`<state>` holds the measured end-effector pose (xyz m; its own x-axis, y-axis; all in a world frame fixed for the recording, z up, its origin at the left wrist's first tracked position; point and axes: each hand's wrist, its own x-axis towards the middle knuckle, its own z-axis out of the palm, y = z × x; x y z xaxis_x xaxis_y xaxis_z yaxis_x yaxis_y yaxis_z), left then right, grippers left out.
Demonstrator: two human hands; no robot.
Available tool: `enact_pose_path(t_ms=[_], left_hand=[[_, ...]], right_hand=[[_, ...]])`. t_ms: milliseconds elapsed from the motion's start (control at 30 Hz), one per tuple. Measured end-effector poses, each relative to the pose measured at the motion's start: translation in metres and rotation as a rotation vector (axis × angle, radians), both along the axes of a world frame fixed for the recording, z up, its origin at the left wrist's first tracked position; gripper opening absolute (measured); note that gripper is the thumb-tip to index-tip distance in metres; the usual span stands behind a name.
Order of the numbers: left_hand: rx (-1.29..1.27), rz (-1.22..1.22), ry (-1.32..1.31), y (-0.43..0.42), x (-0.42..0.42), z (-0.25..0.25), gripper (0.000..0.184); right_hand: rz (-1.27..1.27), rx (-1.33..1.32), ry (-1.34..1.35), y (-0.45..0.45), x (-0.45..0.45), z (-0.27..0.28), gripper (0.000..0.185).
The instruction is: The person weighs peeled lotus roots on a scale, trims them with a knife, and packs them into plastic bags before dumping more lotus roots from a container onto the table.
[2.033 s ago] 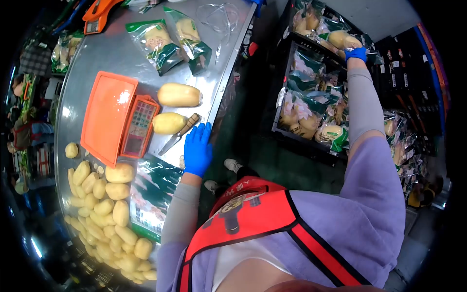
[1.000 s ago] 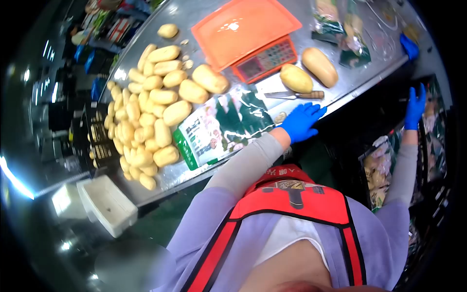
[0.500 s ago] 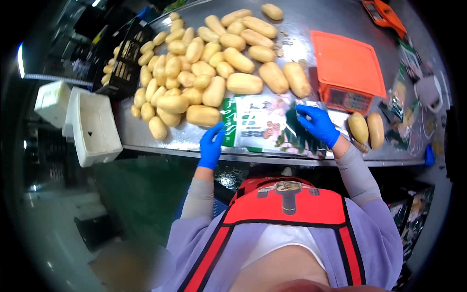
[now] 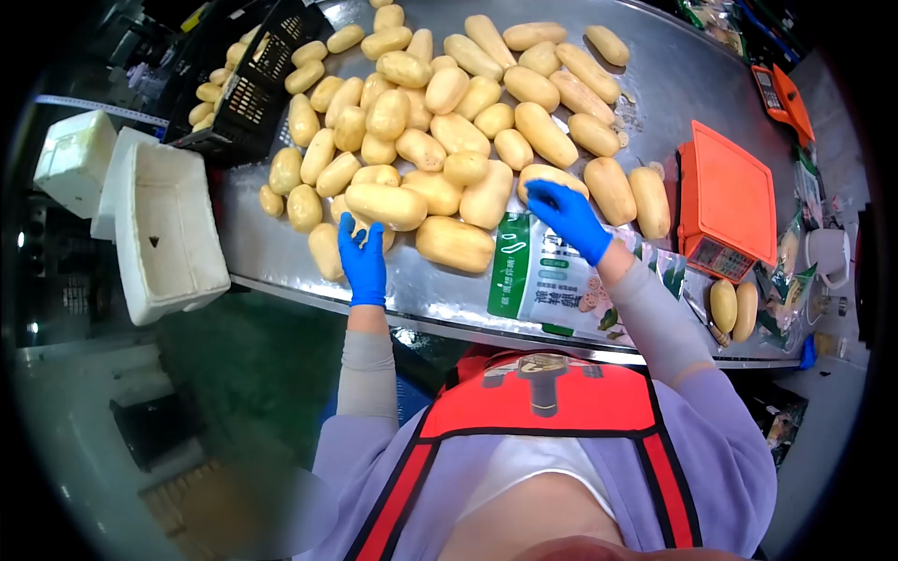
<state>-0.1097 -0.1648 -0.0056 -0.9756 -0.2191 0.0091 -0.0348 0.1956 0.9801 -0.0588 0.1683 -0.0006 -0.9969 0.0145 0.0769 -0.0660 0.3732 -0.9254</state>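
Many pale yellow lotus root pieces [image 4: 460, 245] lie heaped on the metal table [image 4: 281, 257]. My left hand [image 4: 363, 264], in a blue glove, is at the near-left edge of the heap, fingers spread beside a piece. My right hand [image 4: 571, 220], also gloved in blue, reaches over a printed green and white bag [image 4: 552, 280], its fingers apart at a root piece [image 4: 554, 178]. Neither hand is closed round anything. To the right, two root pieces [image 4: 723, 306] lie beside a knife, close to the orange scale [image 4: 730, 196].
A black crate [image 4: 271, 79] with more root pieces stands at the back left. White foam boxes [image 4: 173, 224] are left of the table. Filled bags [image 4: 790, 290], a white jug [image 4: 827, 254] and an orange device [image 4: 784, 98] are at the right.
The view has swung left from the crates of filled bags to the heap. My right hand has left a bag in the crate. Both hands have come over the table, to the root pieces.
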Motion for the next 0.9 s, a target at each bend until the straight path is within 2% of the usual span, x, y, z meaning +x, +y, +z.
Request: enact_pose_path(t_ms=[100, 133, 167, 233, 300, 367, 400, 433, 467, 500, 567, 633, 700, 733, 767, 833, 900], left_hand=[[0.099, -0.059, 0.004, 0.009, -0.002, -0.008, 0.071], [0.022, -0.081, -0.021, 0.008, 0.0, -0.009, 0.075], [0.029, -0.079, -0.033, 0.009, 0.001, -0.007, 0.075], [0.098, -0.095, -0.04, 0.013, 0.003, -0.001, 0.081], [0.142, -0.046, -0.054, 0.017, -0.003, 0.001, 0.087], [0.182, 0.012, -0.061, 0.02, -0.015, 0.005, 0.093], [0.138, 0.012, -0.018, 0.022, -0.022, 0.009, 0.095], [0.093, 0.011, 0.023, 0.022, -0.027, 0.015, 0.098], [-0.036, -0.02, -0.05, 0.019, -0.031, 0.025, 0.101], [-0.034, -0.014, -0.056, 0.015, -0.036, 0.029, 0.101], [-0.21, -0.094, -0.164, 0.008, -0.046, 0.03, 0.106], [-0.235, -0.117, -0.166, 0.0, -0.055, 0.013, 0.106], [-0.266, -0.135, -0.164, -0.003, -0.056, 0.021, 0.107], [-0.147, -0.155, -0.224, -0.001, -0.053, 0.028, 0.106], [-0.028, -0.175, -0.281, -0.001, -0.052, 0.035, 0.105], [-0.065, -0.17, -0.221, -0.005, -0.051, 0.022, 0.104], [-0.17, -0.157, -0.119, -0.007, -0.046, 0.019, 0.105]], right_hand=[[-0.077, -0.007, -0.021, -0.015, -0.061, -0.003, 0.035], [-0.071, -0.108, 0.05, -0.022, -0.08, 0.002, 0.036], [-0.107, -0.231, -0.11, -0.028, -0.101, 0.004, 0.038], [-0.141, -0.269, -0.185, -0.031, -0.146, -0.005, 0.048], [-0.229, -0.466, -0.228, -0.047, -0.175, 0.006, 0.061], [-0.34, -0.365, -0.308, -0.054, -0.211, 0.001, 0.082], [-0.331, -0.359, -0.316, -0.057, -0.23, -0.008, 0.082], [-0.429, -0.3, -0.301, -0.061, -0.246, -0.02, 0.091], [-0.527, -0.24, -0.284, -0.07, -0.25, -0.017, 0.101], [-0.521, -0.236, -0.29, -0.077, -0.253, -0.014, 0.101], [-0.59, -0.099, -0.252, -0.087, -0.256, -0.005, 0.11], [-0.58, -0.073, -0.276, -0.084, -0.262, -0.014, 0.107], [-0.516, -0.308, -0.264, -0.081, -0.262, -0.014, 0.102], [-0.475, -0.407, -0.231, -0.078, -0.256, -0.015, 0.096], [-0.387, -0.48, -0.225, -0.061, -0.265, -0.041, 0.082], [-0.357, -0.677, -0.277, -0.065, -0.223, 0.009, 0.064], [-0.335, -0.76, -0.197, -0.029, -0.198, -0.004, 0.044]])
